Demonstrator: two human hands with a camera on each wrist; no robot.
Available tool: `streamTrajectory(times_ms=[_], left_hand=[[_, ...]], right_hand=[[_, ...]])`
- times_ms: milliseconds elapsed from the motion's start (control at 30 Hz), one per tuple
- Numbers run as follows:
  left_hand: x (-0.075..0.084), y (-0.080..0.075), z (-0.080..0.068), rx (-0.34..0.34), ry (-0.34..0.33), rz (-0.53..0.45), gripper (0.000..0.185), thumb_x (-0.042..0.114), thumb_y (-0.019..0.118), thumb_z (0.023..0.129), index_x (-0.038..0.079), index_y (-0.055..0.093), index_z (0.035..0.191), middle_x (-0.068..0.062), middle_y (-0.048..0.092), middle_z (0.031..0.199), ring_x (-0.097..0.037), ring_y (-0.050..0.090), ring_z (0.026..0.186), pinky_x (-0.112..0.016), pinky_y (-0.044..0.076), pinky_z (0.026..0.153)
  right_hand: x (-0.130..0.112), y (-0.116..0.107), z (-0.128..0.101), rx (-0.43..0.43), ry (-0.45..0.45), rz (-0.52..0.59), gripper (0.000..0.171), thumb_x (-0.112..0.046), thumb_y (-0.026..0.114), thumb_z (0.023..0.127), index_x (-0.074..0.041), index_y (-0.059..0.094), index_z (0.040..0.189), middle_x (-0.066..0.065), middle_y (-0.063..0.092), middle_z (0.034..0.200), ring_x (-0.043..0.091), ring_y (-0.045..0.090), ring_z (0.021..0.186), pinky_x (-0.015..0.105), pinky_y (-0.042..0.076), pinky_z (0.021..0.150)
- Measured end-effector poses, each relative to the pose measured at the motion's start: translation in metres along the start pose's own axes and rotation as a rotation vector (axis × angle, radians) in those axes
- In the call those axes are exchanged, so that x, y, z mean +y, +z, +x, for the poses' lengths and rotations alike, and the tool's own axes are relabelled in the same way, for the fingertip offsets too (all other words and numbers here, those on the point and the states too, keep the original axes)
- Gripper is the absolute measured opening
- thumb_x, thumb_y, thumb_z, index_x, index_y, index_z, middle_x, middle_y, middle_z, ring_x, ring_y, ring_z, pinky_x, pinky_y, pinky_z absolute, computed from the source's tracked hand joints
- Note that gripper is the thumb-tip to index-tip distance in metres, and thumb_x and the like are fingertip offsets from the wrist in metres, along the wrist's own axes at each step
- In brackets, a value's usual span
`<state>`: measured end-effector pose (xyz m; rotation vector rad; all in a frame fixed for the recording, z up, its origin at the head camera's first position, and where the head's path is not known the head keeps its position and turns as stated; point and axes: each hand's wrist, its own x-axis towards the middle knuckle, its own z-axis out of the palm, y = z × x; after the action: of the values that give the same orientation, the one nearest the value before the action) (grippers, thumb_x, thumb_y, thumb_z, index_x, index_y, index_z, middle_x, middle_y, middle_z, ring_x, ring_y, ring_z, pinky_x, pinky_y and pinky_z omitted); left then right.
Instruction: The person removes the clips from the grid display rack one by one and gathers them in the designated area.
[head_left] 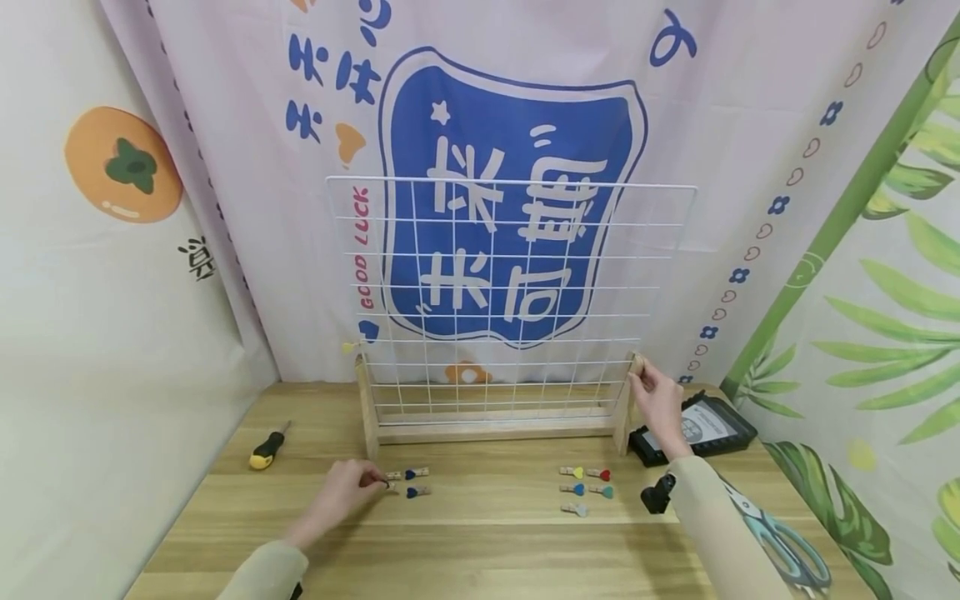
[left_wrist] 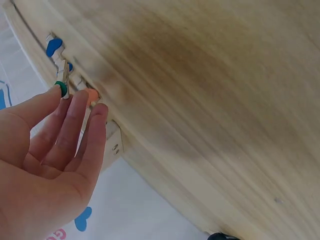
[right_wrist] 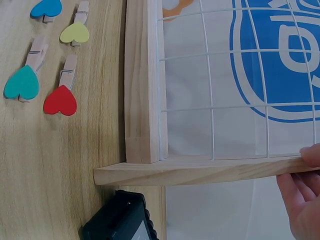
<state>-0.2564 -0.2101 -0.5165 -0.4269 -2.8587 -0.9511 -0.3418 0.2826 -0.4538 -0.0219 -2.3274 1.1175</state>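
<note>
My left hand [head_left: 339,497] is at the table's left side, pinching a small wooden clothespin with a green heart [left_wrist: 61,89] between thumb and fingertips. Just behind those fingers is a clothespin with an orange heart [left_wrist: 92,95]. Blue-heart clothespins [head_left: 412,492] lie beside this hand. My right hand [head_left: 658,404] grips the top of the right wooden upright [right_wrist: 215,172], thumb on one side, fingers on the other. The wooden stand [head_left: 495,431] carries an upright white wire grid [head_left: 510,287].
Several heart clothespins, including a red one [head_left: 602,475] and a teal one [right_wrist: 22,83], lie right of centre. A screwdriver [head_left: 267,450] lies at left. A black case [head_left: 712,425] and scissors [head_left: 787,546] are at right. A printed curtain [head_left: 300,250] hangs behind.
</note>
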Motion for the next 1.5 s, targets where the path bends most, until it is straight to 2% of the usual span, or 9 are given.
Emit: streamTrajectory(times_ms=[367, 633, 1133, 1367, 1500], left_hand=[[0.001, 0.009, 0.000, 0.005, -0.052, 0.060, 0.010, -0.001, 0.076, 0.078, 0.005, 0.075, 0.086, -0.006, 0.075, 0.083, -0.009, 0.062, 0.069, -0.017, 0.053, 0.060], [0.000, 0.012, 0.000, 0.004, -0.092, 0.059, 0.011, -0.002, 0.077, 0.077, 0.007, 0.074, 0.083, -0.009, 0.076, 0.090, -0.009, 0.064, 0.070, -0.021, 0.056, 0.062], [0.001, 0.012, -0.002, 0.013, -0.114, 0.087, 0.010, -0.002, 0.077, 0.077, 0.007, 0.073, 0.077, -0.010, 0.076, 0.091, -0.010, 0.063, 0.070, -0.022, 0.055, 0.060], [-0.002, 0.009, -0.003, 0.030, -0.066, 0.049, 0.009, -0.002, 0.076, 0.078, 0.006, 0.075, 0.082, -0.008, 0.077, 0.088, -0.009, 0.063, 0.068, -0.017, 0.053, 0.058], [0.000, -0.004, 0.000, 0.069, -0.041, 0.029, 0.005, 0.003, 0.076, 0.082, 0.004, 0.076, 0.086, -0.006, 0.076, 0.081, -0.008, 0.061, 0.065, -0.015, 0.050, 0.055]], right_hand=[[-0.003, -0.001, 0.002, -0.001, 0.008, -0.001, 0.041, -0.009, 0.058, 0.099, 0.000, 0.054, 0.139, 0.028, 0.063, 0.129, 0.042, 0.065, 0.115, 0.047, 0.055, 0.093], [-0.003, 0.000, 0.002, 0.002, 0.004, 0.000, 0.040, -0.009, 0.059, 0.099, 0.000, 0.055, 0.138, 0.028, 0.064, 0.127, 0.041, 0.065, 0.115, 0.047, 0.056, 0.092], [-0.002, -0.001, -0.001, 0.022, -0.020, -0.006, 0.036, -0.008, 0.061, 0.097, 0.001, 0.061, 0.132, 0.029, 0.067, 0.121, 0.041, 0.068, 0.110, 0.049, 0.057, 0.090], [-0.003, -0.001, -0.001, 0.023, -0.022, -0.005, 0.031, -0.007, 0.060, 0.098, 0.002, 0.063, 0.128, 0.029, 0.067, 0.121, 0.042, 0.067, 0.112, 0.048, 0.056, 0.091], [-0.004, 0.000, -0.001, 0.025, -0.021, 0.003, 0.026, -0.007, 0.060, 0.098, 0.002, 0.066, 0.122, 0.029, 0.068, 0.120, 0.042, 0.067, 0.111, 0.048, 0.057, 0.091]])
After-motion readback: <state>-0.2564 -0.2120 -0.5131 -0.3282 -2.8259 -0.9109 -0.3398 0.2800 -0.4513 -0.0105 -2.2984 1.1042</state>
